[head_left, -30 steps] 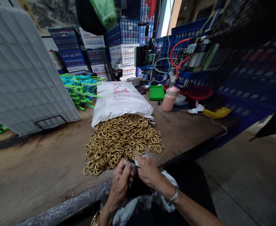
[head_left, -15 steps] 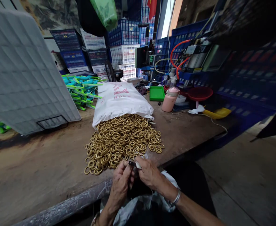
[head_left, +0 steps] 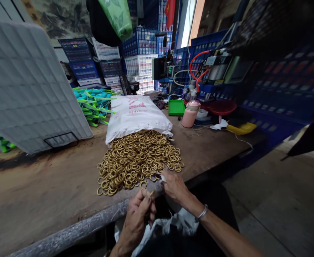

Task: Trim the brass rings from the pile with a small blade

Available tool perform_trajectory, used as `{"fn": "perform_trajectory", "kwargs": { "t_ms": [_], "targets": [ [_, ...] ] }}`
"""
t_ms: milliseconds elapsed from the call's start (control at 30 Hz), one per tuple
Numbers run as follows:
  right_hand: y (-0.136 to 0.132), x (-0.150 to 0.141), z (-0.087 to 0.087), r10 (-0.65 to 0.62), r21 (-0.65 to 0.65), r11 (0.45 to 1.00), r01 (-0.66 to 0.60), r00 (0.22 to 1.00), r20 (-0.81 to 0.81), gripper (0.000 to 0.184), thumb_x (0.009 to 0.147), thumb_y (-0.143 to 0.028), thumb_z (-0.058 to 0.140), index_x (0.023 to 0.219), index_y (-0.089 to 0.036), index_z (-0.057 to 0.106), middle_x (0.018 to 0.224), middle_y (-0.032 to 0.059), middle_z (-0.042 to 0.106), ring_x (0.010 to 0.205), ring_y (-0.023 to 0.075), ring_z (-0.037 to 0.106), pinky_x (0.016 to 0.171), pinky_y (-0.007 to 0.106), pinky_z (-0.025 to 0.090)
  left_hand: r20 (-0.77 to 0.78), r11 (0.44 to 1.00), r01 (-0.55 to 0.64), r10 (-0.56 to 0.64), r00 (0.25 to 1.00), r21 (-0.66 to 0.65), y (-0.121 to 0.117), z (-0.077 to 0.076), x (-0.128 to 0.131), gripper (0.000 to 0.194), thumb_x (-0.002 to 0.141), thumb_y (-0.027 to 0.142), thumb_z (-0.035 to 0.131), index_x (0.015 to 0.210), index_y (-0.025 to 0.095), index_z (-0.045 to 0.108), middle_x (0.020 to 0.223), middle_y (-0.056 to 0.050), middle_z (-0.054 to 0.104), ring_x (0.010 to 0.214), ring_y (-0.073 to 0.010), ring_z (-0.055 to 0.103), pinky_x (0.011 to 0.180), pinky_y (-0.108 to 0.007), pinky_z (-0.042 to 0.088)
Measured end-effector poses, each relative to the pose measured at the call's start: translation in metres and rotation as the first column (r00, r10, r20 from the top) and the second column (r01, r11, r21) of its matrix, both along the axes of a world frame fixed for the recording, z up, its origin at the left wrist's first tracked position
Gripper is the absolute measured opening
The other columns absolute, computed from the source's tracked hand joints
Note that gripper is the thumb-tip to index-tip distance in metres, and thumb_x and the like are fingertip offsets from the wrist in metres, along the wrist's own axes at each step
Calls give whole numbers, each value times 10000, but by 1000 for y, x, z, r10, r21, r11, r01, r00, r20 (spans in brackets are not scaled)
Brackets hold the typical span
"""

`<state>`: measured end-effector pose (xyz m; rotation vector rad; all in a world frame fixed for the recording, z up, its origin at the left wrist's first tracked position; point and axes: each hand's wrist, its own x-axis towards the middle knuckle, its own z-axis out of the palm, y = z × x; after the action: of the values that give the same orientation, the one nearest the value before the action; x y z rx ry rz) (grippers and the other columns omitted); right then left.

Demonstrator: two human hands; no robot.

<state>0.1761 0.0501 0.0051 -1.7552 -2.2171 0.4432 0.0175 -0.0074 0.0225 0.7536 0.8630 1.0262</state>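
Note:
Close to the table's front edge, my left hand [head_left: 141, 210] pinches a brass-coloured ring [head_left: 152, 193] between thumb and fingers. My right hand [head_left: 175, 186] is closed around a small tool [head_left: 162, 177] with a pale part at the fingers and a dark tip; its exact kind does not show. The tip is at the near right side of a heap of brass-coloured rings [head_left: 138, 157]; whether it touches them I cannot tell. Behind the heap lies a white printed sack [head_left: 138, 116], its mouth towards me with rings spilling out.
A large ribbed grey-white panel [head_left: 34, 89] stands at the left, beside blue-green items [head_left: 95, 105]. Rightwards are a green tray [head_left: 176, 107], a pink bottle [head_left: 190, 115], a red dish [head_left: 222, 107] and a yellow scoop [head_left: 241, 128]. Stacked crates [head_left: 141, 66] fill the back.
My right hand has moved away from the left, forward and right, bringing the tool to the heap. My left hand has dropped slightly, and the ring in it now shows.

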Motion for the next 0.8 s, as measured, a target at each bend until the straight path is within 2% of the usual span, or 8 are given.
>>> {"fn": "perform_trajectory", "kwargs": {
  "t_ms": [100, 233, 400, 533, 700, 800],
  "targets": [
    [1, -1, -4, -22, 41, 999, 24, 999, -46, 214, 707, -55, 378, 826, -168, 516, 705, 31, 578, 644, 134, 500, 576, 232, 254, 105, 995, -40, 50, 993, -92, 1, -5, -3, 258, 754, 403, 562, 722, 157, 492, 626, 12, 552, 409, -43, 396, 348, -156, 286],
    [-2, -12, -8, -11, 40, 999, 14, 997, -81, 205, 754, -120, 435, 935, -184, 507, 771, 27, 605, 697, 148, 539, 593, 229, 273, 122, 986, -83, 101, 987, -142, 4, -14, -11, 257, 758, 380, 563, 728, 126, 535, 744, -44, 599, 470, -53, 451, 369, -160, 296],
    [0, -26, -10, -77, 10, 997, 77, 997, 0, 196, 784, -192, 481, 978, -220, 485, 845, 23, 630, 757, 164, 577, 608, 236, 287, 224, 970, -79, 132, 966, -228, 4, -18, -17, 222, 724, 345, 607, 855, 171, 563, 684, 2, 582, 471, -63, 475, 396, -167, 316],
    [3, -32, -12, -141, 12, 990, 141, 989, 36, 173, 791, -209, 482, 963, -230, 483, 836, 19, 639, 769, 175, 588, 609, 246, 286, 277, 940, -91, 188, 942, -327, 7, -21, -15, 230, 654, 330, 677, 734, 132, 592, 682, -10, 585, 544, -81, 520, 428, -166, 366],
    [5, -29, -18, -140, 39, 989, 141, 990, -34, 142, 778, -180, 469, 911, -223, 496, 775, 8, 632, 717, 160, 583, 577, 237, 271, 209, 933, -160, 234, 949, -321, 14, -20, -10, 239, 611, 308, 717, 713, 144, 576, 689, -11, 592, 594, -112, 561, 422, -167, 394],
    [6, -25, -19, -97, 50, 993, 103, 988, -117, 139, 757, -132, 449, 859, -213, 498, 726, 0, 611, 673, 138, 561, 570, 223, 271, 128, 950, -193, 229, 965, -246, 19, -21, -5, 257, 610, 323, 716, 706, 155, 547, 633, 16, 554, 534, -93, 537, 379, -152, 363]
  ]
}}
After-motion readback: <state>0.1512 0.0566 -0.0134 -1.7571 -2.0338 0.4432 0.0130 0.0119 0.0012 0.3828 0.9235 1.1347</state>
